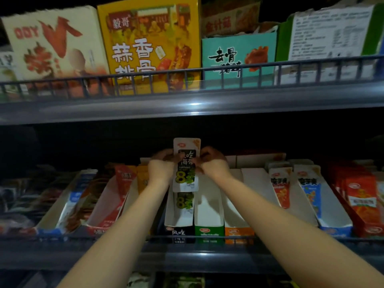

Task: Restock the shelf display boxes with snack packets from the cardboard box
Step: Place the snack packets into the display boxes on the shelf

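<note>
Dim store shelf (187, 244) carrying row of display boxes. Left hand (162, 166) and right hand (209, 163) pinching upright white packet (186, 165) from either side, holding it just above black-fronted box (179, 229). Second like packet (184, 201) sitting inside that box. Green box (208, 230) just right of it; orange box (239, 232) beyond. Upper shelf (187, 107) overhead.

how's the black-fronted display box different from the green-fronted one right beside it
The black-fronted display box has a snack packet standing in it, and both hands, left hand and right hand, hold another packet above it. The green-fronted display box shows only bare white walls, with no packets visible. Front panels differ: black against green. Both are narrow open-topped cartons with white interiors, side by side behind the shelf rail.
</note>
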The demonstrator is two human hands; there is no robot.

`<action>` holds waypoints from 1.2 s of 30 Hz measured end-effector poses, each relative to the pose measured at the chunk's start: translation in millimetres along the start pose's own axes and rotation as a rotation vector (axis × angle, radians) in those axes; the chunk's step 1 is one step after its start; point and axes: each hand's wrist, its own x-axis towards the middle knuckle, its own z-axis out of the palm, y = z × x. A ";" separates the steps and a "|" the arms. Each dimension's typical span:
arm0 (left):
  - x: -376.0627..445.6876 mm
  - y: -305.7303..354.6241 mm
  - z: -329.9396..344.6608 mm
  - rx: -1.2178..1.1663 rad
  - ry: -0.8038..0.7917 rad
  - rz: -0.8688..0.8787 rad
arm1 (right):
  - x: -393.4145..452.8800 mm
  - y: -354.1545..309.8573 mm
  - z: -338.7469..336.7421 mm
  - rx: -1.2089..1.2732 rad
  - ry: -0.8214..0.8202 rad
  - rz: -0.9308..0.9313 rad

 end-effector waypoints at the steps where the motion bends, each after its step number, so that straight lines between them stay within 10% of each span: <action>1: 1.5 -5.1 -1.3 -0.008 -0.005 0.000 | 1.5 3.4 2.8 0.022 0.010 0.020; 13: 20.3 -32.4 -15.0 -0.110 -0.049 -0.062 | 10.8 18.0 22.5 0.008 -0.043 0.052; 25: 10.8 -72.0 -13.5 0.518 0.000 0.126 | -1.2 55.6 34.9 -0.260 0.050 -0.083; 36: 3.0 -82.2 -15.4 0.610 0.049 0.037 | -24.3 48.8 28.7 -0.227 0.097 -0.039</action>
